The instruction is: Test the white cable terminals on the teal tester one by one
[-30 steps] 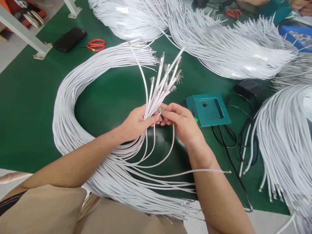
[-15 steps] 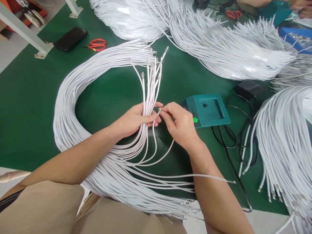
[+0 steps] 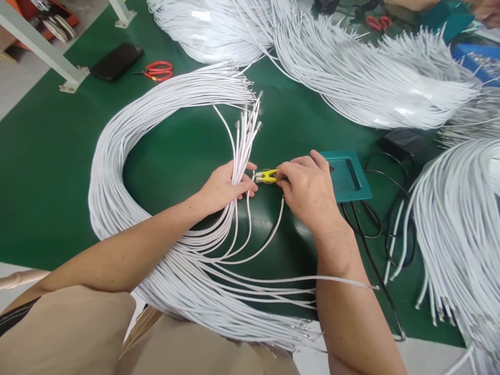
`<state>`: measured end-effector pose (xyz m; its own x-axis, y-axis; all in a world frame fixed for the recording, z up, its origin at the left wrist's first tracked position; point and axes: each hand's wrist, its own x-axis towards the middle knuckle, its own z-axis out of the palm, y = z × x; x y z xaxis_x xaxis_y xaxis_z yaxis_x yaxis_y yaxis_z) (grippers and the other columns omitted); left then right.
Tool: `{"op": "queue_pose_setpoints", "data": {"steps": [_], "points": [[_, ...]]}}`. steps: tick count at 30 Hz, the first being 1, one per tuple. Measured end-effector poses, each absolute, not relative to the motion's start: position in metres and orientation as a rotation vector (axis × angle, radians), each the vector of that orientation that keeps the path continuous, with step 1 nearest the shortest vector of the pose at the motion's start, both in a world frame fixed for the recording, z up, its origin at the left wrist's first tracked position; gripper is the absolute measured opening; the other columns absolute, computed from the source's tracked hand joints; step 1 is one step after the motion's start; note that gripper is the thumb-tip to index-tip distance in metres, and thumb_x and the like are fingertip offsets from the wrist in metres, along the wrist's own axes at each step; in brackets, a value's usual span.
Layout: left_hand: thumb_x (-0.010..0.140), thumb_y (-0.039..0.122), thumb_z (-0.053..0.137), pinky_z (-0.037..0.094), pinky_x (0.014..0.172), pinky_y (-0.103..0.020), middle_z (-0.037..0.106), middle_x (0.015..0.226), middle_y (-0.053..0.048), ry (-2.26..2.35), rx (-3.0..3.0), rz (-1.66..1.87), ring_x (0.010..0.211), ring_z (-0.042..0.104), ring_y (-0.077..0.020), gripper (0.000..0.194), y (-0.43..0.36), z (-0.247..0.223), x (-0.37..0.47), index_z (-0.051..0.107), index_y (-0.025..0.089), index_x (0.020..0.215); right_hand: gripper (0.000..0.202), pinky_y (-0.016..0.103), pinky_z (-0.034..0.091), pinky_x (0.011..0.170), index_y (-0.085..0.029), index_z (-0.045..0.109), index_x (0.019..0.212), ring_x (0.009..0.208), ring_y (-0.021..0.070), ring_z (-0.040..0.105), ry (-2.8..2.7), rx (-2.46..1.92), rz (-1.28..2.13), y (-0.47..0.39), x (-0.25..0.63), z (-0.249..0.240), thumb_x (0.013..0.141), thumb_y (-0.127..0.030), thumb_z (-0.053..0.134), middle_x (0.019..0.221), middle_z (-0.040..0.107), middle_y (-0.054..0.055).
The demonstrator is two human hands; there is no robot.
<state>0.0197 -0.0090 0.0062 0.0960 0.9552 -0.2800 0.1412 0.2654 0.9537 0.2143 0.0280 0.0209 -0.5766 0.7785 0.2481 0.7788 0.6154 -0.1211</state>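
My left hand is closed around a sheaf of white cables whose metal-tipped ends point up and away. One cable stands apart by its fingertips, its end touching or very near the metal jaws of a small yellow tool. My right hand pinches the rear of this tool, just right of my left fingers. A separate white cable rises to below my right fingers; whether they hold it, I cannot tell. The sheaf runs into a large curved cable bundle lying on the green table.
A teal box with a recessed top sits behind my right hand, black cords beside it. Red-handled scissors and a black case lie far left. More white cable piles fill the back and right. A blue tray stands far right.
My right hand has moved slightly right from the cable end at my left fingers. The yellow tool now shows in its grip, pointing left. The sheaf's tips have shifted lower.
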Motion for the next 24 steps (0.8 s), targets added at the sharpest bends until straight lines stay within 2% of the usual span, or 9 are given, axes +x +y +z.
{"op": "queue_pose_setpoints", "data": {"steps": [2, 6, 9, 12, 14, 16, 19, 24], "points": [[0.074, 0.02, 0.066, 0.049, 0.057, -0.024, 0.071, 0.078, -0.005, 1.364, 1.155, 0.847, 0.069, 0.068, -0.0163, 0.04, -0.008, 0.007, 0.022, 0.055, 0.015, 0.112, 0.022, 0.044, 0.032, 0.099, -0.02, 0.062, 0.077, 0.084, 0.0224, 0.05, -2.556, -1.276, -0.044, 0.029, 0.213, 0.021, 0.082, -0.008, 0.045, 0.067, 0.06, 0.005], [0.072, 0.019, 0.068, 0.05, 0.055, -0.024, 0.072, 0.077, -0.005, 1.432, 1.159, 0.846, 0.067, 0.068, -0.0162, 0.041, -0.007, 0.002, 0.024, 0.056, 0.015, 0.111, 0.021, 0.041, 0.038, 0.088, -0.021, 0.062, 0.076, 0.078, 0.0227, 0.045, -2.522, -1.265, -0.12, 0.031, 0.213, 0.018, 0.083, -0.009, 0.045, 0.065, 0.053, 0.005], [0.07, 0.021, 0.069, 0.051, 0.054, -0.025, 0.072, 0.074, -0.004, 1.46, 1.191, 0.845, 0.063, 0.067, -0.0159, 0.04, -0.007, -0.004, 0.025, 0.058, 0.016, 0.109, 0.021, 0.042, 0.039, 0.088, -0.021, 0.062, 0.077, 0.077, 0.0228, 0.044, -2.521, -1.265, -0.142, 0.031, 0.213, 0.017, 0.084, -0.01, 0.046, 0.065, 0.052, 0.005], [0.07, 0.022, 0.069, 0.051, 0.055, -0.026, 0.072, 0.072, -0.003, 1.472, 1.242, 0.834, 0.059, 0.065, -0.0151, 0.039, -0.007, -0.007, 0.025, 0.06, 0.017, 0.108, 0.021, 0.044, 0.038, 0.094, -0.021, 0.062, 0.076, 0.077, 0.0226, 0.046, -2.534, -1.271, -0.125, 0.03, 0.213, 0.019, 0.085, -0.012, 0.046, 0.065, 0.054, 0.005], [0.07, 0.023, 0.069, 0.051, 0.055, -0.026, 0.072, 0.072, -0.002, 1.472, 1.26, 0.831, 0.058, 0.065, -0.0152, 0.04, -0.007, -0.008, 0.024, 0.061, 0.018, 0.109, 0.018, 0.049, 0.033, 0.102, -0.021, 0.063, 0.082, 0.085, 0.0237, 0.05, -2.519, -1.273, -0.103, 0.028, 0.214, 0.02, 0.087, -0.017, 0.047, 0.073, 0.061, 0.006], [0.07, 0.023, 0.069, 0.051, 0.055, -0.026, 0.073, 0.073, -0.003, 1.461, 1.26, 0.84, 0.06, 0.066, -0.0161, 0.041, -0.006, -0.008, 0.024, 0.061, 0.017, 0.109, 0.016, 0.057, 0.024, 0.107, -0.02, 0.063, 0.094, 0.102, 0.0273, 0.051, -2.438, -1.337, -0.147, 0.026, 0.216, 0.021, 0.089, -0.023, 0.047, 0.095, 0.066, 0.009], [0.069, 0.023, 0.07, 0.053, 0.057, -0.027, 0.073, 0.074, -0.004, 1.439, 1.248, 0.847, 0.066, 0.069, -0.018, 0.04, -0.006, -0.008, 0.022, 0.062, 0.017, 0.108, 0.028, 0.067, 0.018, 0.105, -0.016, 0.058, 0.114, 0.124, 0.0351, 0.042, -2.264, -1.539, -0.28, 0.026, 0.222, 0.017, 0.091, -0.025, 0.045, 0.127, 0.057, 0.017], [0.068, 0.023, 0.071, 0.053, 0.059, -0.028, 0.072, 0.074, -0.004, 1.433, 1.204, 0.818, 0.067, 0.069, -0.0188, 0.039, -0.006, -0.002, 0.015, 0.061, 0.016, 0.106, 0.036, 0.065, 0.018, 0.106, -0.015, 0.053, 0.126, 0.129, 0.0355, 0.039, -2.24, -1.632, -0.286, 0.029, 0.227, 0.012, 0.092, -0.026, 0.043, 0.135, 0.051, 0.019]]}}
